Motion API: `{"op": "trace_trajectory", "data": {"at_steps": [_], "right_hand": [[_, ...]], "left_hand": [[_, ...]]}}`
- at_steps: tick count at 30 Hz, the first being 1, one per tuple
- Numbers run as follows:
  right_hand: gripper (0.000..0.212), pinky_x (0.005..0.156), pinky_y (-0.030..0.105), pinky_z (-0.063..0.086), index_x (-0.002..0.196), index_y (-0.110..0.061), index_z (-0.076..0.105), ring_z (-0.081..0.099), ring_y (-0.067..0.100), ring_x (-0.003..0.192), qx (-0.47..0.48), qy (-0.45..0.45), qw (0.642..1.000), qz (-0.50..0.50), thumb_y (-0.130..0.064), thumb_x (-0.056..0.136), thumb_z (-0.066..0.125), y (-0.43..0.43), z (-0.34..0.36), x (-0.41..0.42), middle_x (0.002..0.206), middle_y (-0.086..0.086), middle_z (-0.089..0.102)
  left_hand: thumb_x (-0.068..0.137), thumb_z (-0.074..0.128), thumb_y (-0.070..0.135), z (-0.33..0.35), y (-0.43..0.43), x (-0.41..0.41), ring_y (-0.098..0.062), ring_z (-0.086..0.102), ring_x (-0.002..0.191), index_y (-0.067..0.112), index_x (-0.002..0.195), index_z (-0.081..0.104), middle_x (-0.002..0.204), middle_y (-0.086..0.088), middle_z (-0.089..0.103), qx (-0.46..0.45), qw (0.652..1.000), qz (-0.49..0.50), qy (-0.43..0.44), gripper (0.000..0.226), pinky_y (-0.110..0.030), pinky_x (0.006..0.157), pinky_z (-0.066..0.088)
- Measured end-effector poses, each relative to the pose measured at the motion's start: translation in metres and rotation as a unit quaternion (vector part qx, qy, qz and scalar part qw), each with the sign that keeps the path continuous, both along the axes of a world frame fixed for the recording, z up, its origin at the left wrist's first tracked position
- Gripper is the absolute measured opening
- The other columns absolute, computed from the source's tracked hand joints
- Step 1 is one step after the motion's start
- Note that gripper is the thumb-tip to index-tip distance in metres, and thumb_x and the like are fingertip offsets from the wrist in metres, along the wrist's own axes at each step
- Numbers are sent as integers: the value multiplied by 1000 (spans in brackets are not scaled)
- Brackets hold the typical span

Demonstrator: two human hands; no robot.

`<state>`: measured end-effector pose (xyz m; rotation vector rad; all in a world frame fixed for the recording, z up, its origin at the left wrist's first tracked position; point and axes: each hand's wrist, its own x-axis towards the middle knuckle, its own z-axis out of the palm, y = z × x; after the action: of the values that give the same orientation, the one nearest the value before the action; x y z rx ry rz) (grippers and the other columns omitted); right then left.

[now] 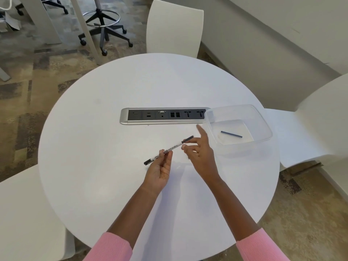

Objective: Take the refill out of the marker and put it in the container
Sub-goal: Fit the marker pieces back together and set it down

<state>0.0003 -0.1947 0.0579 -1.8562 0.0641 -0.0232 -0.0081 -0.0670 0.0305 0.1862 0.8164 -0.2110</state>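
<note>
My left hand (160, 170) holds a white whiteboard marker (169, 149) by its middle, above the table and slanting up to the right. A short dark refill (188, 138) sticks out of the marker's upper right end. My right hand (201, 157) is right beside that end with its fingers spread and the index finger raised. Its thumb and middle fingertip sit just under the refill, and I cannot tell whether they touch it. A clear plastic container (263, 127) stands to the right, with a dark blue refill stick (231, 134) lying flat inside.
A round white table (113, 110) has a silver and black socket strip (162, 115) set in its middle, its right end under the container's corner. White chairs (173, 27) stand at the far side, right and left. An office stool (103, 25) is on the carpet behind.
</note>
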Motion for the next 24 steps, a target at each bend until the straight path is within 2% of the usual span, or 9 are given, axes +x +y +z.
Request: {"op": "trace_trajectory", "data": {"at_steps": [3, 5, 8, 12, 14, 17, 20, 24], "right_hand": [[73, 67, 7, 48, 140, -35, 14, 62, -3, 71, -73, -65, 995, 16, -4, 86, 53, 1, 2, -3, 97, -16, 58], [65, 78, 18, 50, 137, -36, 23, 64, 7, 83, -132, -96, 985, 62, 1, 88, 44, 2, 6, -5, 108, -7, 59], [61, 85, 32, 51, 134, -19, 41, 61, 22, 96, -200, -128, 963, 127, 16, 84, 33, 0, 6, -6, 120, 9, 55], [63, 82, 28, 51, 128, -14, 48, 62, 21, 91, -156, -120, 978, 63, 22, 79, 31, -6, 1, 0, 116, 12, 56], [57, 82, 30, 51, 123, -10, 53, 62, 23, 87, -140, -90, 986, 10, 20, 79, 32, -12, -5, 6, 110, 14, 58], [41, 87, 36, 49, 112, -4, 59, 62, 32, 93, -148, 21, 988, -35, 14, 83, 36, -24, -19, 15, 107, 19, 61], [27, 91, 37, 44, 108, -1, 61, 59, 32, 102, -217, 95, 971, -19, 3, 87, 44, -32, -34, 21, 109, 21, 64], [24, 86, 34, 44, 108, -4, 60, 59, 30, 99, -241, 159, 957, -2, -11, 86, 57, -28, -42, 27, 104, 20, 65]], "left_hand": [[90, 51, 3, 4, -1, 1, -22, 69, 50, -4, 78, 59, 54, -14, 69, -9, 1000, 5, -8, 16, -31, 69, 56], [90, 52, 4, 7, -1, 1, -22, 70, 51, -4, 78, 59, 55, -14, 69, -14, 1000, 7, -12, 16, -31, 65, 57], [90, 52, 5, 10, 0, 3, -21, 70, 52, -3, 79, 60, 56, -14, 69, -16, 1000, 10, -17, 16, -29, 58, 59], [90, 51, 6, 12, 5, 4, -19, 69, 50, -3, 80, 59, 54, -12, 68, -5, 1000, 18, -16, 16, -27, 55, 58], [90, 51, 6, 13, 8, 6, -18, 69, 49, -2, 80, 59, 53, -12, 68, 2, 1000, 15, -17, 16, -26, 56, 58], [90, 52, 5, 16, 12, 8, -17, 68, 49, -3, 80, 60, 54, -12, 68, 14, 1000, -13, -18, 15, -24, 55, 58], [89, 53, 3, 20, 15, 11, -18, 68, 49, -4, 80, 60, 55, -13, 67, 25, 999, -40, -13, 13, -24, 54, 58], [89, 54, 2, 22, 18, 15, -19, 68, 48, -4, 79, 60, 55, -14, 67, 39, 998, -40, -6, 12, -24, 51, 58]]}}
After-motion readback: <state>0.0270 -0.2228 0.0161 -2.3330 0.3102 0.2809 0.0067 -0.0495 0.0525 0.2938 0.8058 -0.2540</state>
